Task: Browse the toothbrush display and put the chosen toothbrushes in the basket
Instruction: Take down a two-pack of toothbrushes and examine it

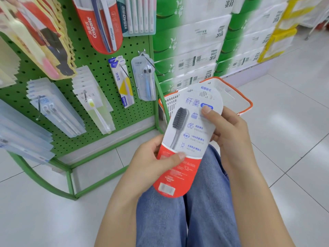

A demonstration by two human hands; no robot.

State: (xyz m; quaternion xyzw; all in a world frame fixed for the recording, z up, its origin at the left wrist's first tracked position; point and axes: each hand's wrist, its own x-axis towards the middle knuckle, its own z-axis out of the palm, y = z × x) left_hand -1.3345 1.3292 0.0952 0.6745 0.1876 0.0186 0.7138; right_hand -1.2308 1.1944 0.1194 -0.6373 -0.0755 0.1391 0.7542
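while the green pegboard display [106, 97] fills the left of the view with hanging toothbrush packs, the step in hand looks like reading the back of one chosen pack before it goes into the basket. to do it well, i would keep both grips out at the card's edges so the printed panel stays readable, then tip the pack forward and let it down flat into the basket just behind it, not toss it.

stacked tissue packs [204, 50] in green and white wrap stand beyond the display, on the pale tiled floor [293, 139].

the orange-rimmed white basket [249, 102] sits on the floor beside the display's foot, just past the person's knees. its inside is mostly hidden behind the held pack; what shows of the slotted wall and far side looks bare, but i cannot tell whether anything lies in the bottom.

the toothbrush pack [188, 139], a long rounded card, white above and red below with a dark-bristled brush pictured on it, is held over the lap and overlaps the basket's near rim in the view.

the left hand [153, 163] pinches the pack's lower left edge, thumb on the face. the right hand [226, 127] grips the upper right edge, thumb pressed on the print.
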